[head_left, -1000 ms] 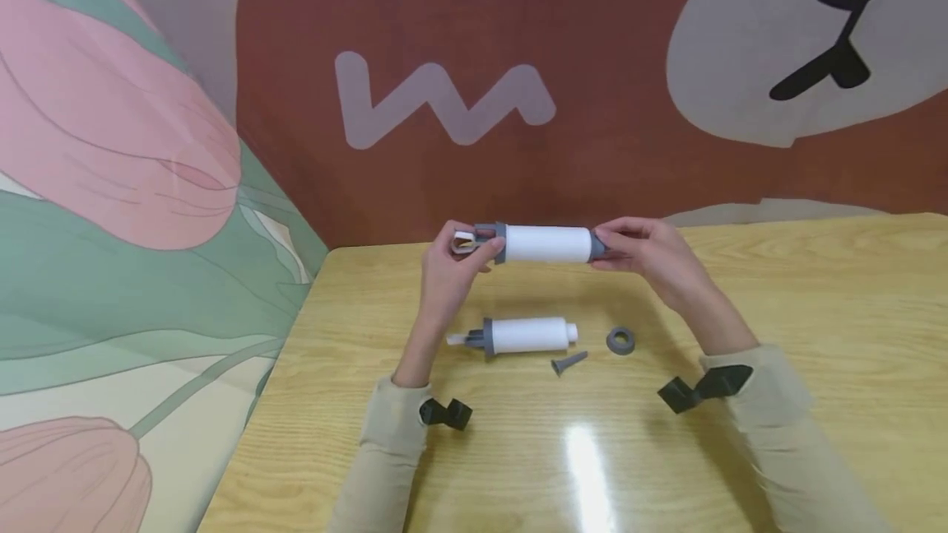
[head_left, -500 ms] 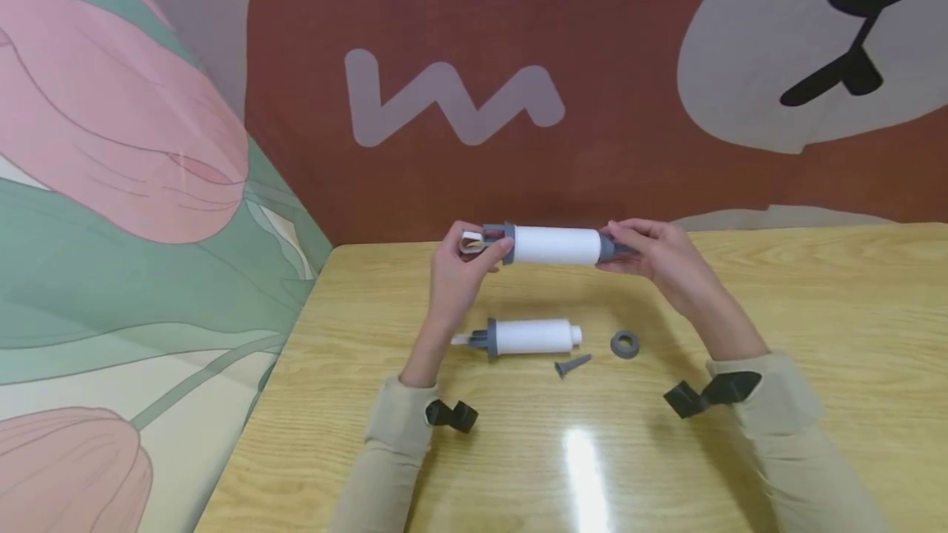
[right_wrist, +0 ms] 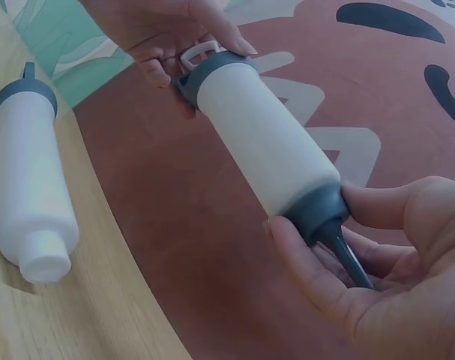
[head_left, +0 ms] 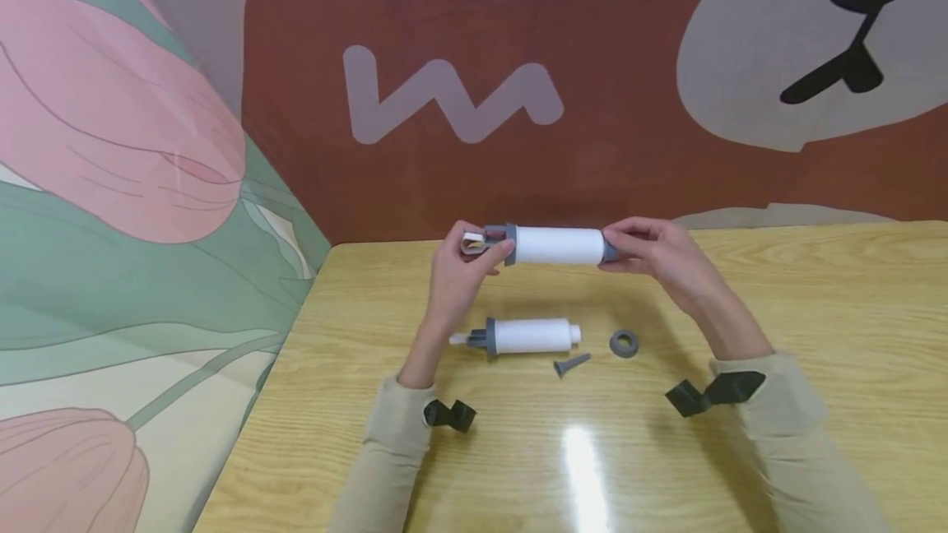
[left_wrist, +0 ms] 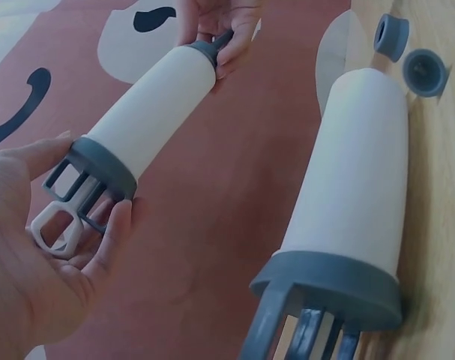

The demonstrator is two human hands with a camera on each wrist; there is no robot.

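My hands hold a white icing syringe (head_left: 560, 245) level above the back of the table. My left hand (head_left: 457, 270) grips its grey collar, thumb on the collar's edge. A pale looped plunger handle (left_wrist: 58, 227) sticks out between grey struts on that side. At the opposite end my right hand (head_left: 662, 257) pinches the grey ring (right_wrist: 317, 211), from which a thin grey nozzle (right_wrist: 345, 255) points into the palm. Below them a second white syringe (head_left: 532, 336) lies on the table, its white neck bare. Close to that neck are a loose grey nozzle (head_left: 572, 365) and a grey ring (head_left: 625, 344).
The wood-grain table (head_left: 518, 451) meets a brown-red wall (head_left: 459, 187) just behind the hands. A wall with painted flowers (head_left: 148, 270) borders it on the left. Small black wrist cameras (head_left: 449, 415) sit on both cuffs.
My right fingers slid out along the nozzle half a second ago, and now they are back around the ring. My left hand keeps its grip on the collar; the things on the table stay put.
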